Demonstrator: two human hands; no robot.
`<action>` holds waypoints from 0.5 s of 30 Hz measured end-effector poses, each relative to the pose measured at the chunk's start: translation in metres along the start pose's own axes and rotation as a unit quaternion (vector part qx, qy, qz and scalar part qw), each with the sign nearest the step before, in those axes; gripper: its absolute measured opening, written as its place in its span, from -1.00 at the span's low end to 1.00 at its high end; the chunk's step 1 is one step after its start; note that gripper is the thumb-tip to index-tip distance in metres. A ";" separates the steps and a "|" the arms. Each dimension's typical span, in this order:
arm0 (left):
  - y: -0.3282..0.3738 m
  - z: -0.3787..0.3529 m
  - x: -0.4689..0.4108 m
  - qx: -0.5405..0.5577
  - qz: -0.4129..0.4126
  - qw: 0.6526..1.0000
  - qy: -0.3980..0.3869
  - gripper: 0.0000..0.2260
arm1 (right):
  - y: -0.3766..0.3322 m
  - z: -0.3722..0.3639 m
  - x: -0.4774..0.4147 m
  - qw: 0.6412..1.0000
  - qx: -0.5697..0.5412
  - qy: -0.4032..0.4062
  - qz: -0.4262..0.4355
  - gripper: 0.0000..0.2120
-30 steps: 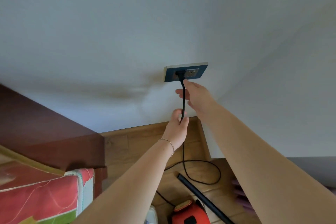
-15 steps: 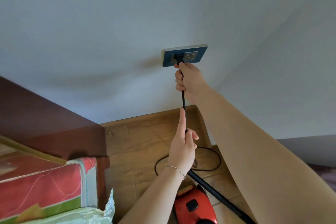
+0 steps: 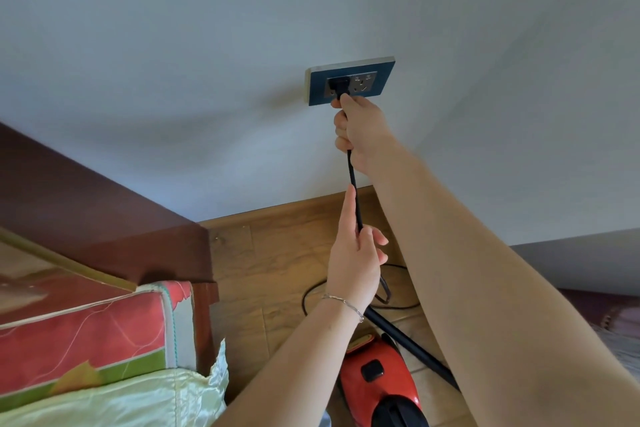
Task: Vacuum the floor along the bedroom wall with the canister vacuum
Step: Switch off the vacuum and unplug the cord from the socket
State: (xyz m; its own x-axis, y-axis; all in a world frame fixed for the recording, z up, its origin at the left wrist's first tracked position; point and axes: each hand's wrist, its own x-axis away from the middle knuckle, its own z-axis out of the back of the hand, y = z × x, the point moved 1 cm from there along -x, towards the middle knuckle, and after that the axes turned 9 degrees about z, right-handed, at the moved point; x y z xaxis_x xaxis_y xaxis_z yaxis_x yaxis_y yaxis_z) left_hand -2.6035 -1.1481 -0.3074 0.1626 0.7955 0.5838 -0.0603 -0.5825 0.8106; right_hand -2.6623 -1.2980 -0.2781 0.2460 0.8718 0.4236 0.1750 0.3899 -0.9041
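Right hand [image 3: 363, 128] now up at socket [image 3: 383, 80] edge, left hand [image 3: 356, 263] lower on cord [image 3: 353, 180]

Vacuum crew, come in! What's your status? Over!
Right hand grips cord just under plug, plug in wall outlet. Left hand holds cord lower down. Red vacuum on floor, cord slack looped beside hose.

Seemingly curled: left hand [image 3: 354, 263], right hand [image 3: 362, 130]
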 end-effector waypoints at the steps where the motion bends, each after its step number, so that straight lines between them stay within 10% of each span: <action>1: 0.002 -0.001 0.002 -0.008 -0.003 1.000 0.001 -0.47 | 0.000 0.000 0.000 1.000 -0.002 0.002 -0.001 -0.79; 15: -0.012 0.003 0.018 0.004 0.046 0.998 -0.035 -0.45 | 0.022 0.001 0.018 0.999 0.050 0.004 -0.006 -0.83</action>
State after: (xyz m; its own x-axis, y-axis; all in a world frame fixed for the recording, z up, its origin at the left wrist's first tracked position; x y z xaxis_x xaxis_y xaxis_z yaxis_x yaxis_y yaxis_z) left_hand -2.5971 -1.1274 -0.3069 0.2252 0.7250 0.6509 -0.0705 -0.6542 0.7530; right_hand -2.6552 -1.2728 -0.2905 0.2529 0.8644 0.4345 0.0818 0.4283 -0.8999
